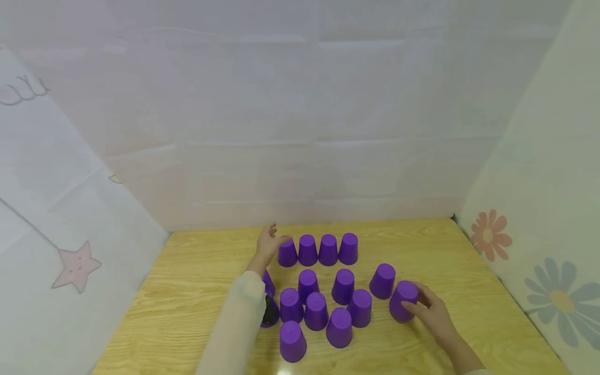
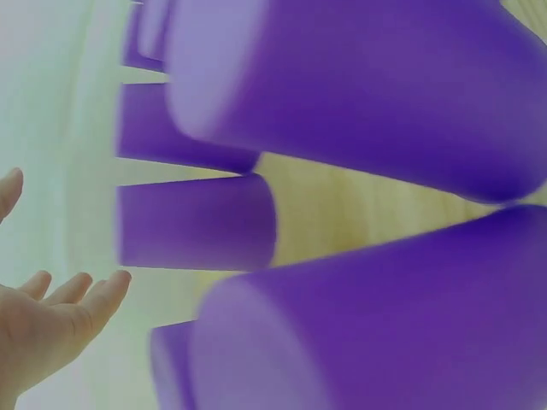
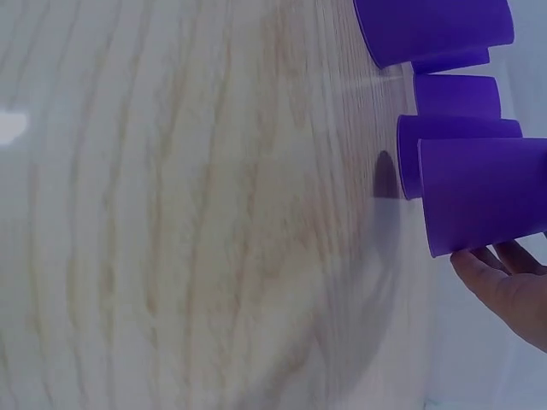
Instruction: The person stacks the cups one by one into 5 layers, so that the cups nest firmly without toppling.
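Many purple cups stand upside down on a wooden table. At the back, four-in-a-line aside, several form a row, and my left hand (image 1: pixel 268 245) is beside its leftmost cup (image 1: pixel 287 253). In the left wrist view my left hand (image 2: pixel 51 333) has its fingers extended, holding nothing, with fingertips near a purple cup (image 2: pixel 197 222). On the right, my right hand (image 1: pixel 433 312) grips a purple cup (image 1: pixel 402 302) from its right side, thumb in front. The right wrist view shows that held cup (image 3: pixel 483 192) slightly tilted, with fingers of my right hand (image 3: pixel 513 295) against it; whether it touches the table is unclear.
Another purple cup (image 1: pixel 382 281) stands just left of the held one. Several more, including a front cup (image 1: pixel 292 341), are grouped mid-table. My left forearm partly hides cups and a black object (image 1: pixel 270 312). Pale cloth walls (image 1: pixel 300 130) surround the wooden table (image 1: pixel 187 291).
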The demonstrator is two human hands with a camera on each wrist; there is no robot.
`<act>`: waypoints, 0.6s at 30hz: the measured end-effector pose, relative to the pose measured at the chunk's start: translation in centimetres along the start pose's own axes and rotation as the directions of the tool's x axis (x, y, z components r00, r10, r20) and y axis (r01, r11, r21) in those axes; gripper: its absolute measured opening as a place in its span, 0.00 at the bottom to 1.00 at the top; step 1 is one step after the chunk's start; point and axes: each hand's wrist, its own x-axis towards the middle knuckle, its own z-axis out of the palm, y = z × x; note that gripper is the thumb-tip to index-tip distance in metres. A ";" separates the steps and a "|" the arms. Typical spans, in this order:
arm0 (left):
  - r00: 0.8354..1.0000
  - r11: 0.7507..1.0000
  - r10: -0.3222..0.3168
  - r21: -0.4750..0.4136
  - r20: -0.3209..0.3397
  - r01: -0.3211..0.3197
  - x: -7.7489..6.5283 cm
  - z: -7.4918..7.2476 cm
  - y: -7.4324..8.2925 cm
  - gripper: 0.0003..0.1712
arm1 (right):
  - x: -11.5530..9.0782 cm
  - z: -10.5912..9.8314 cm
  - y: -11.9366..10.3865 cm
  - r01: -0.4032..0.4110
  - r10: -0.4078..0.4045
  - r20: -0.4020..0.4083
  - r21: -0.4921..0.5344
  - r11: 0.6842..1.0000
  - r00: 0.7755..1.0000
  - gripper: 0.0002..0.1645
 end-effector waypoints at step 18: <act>0.993 0.993 0.113 0.021 -0.014 -0.113 -4.1 -3.3 3.9 0.43 | 2.5 -3.2 -1.3 0.053 -0.053 -0.001 -0.037 0.998 0.999 0.36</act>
